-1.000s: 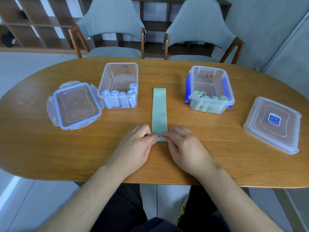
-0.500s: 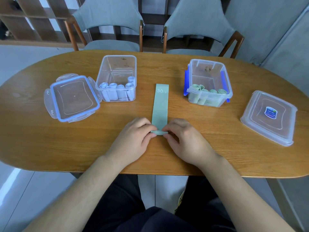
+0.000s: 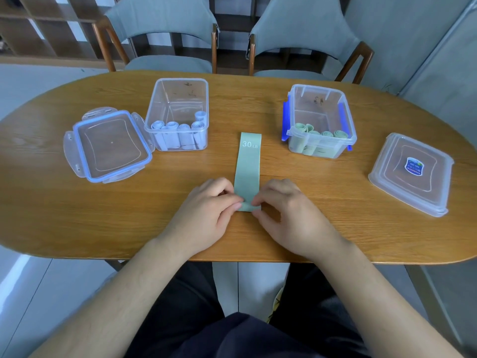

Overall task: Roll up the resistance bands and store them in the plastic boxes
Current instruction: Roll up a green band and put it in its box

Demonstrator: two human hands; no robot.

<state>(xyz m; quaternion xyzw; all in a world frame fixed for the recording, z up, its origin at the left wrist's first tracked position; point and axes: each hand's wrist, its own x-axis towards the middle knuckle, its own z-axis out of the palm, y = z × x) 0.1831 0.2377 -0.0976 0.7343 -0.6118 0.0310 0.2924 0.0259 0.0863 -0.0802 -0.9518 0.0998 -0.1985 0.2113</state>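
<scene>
The band's (image 3: 248, 171) near end has turned from flat into a small first roll, pinched at its sides by the left hand (image 3: 204, 215) and right hand (image 3: 291, 215). The rest lies flat mid-tabletop (image 3: 77, 215), pointing at the far edge between the left box (image 3: 178, 80) and right box (image 3: 317, 87). Most of the rolling remains.

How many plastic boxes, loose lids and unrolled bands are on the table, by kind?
Plastic boxes: 2
Loose lids: 2
Green resistance band, mostly unrolled: 1
Total: 5
</scene>
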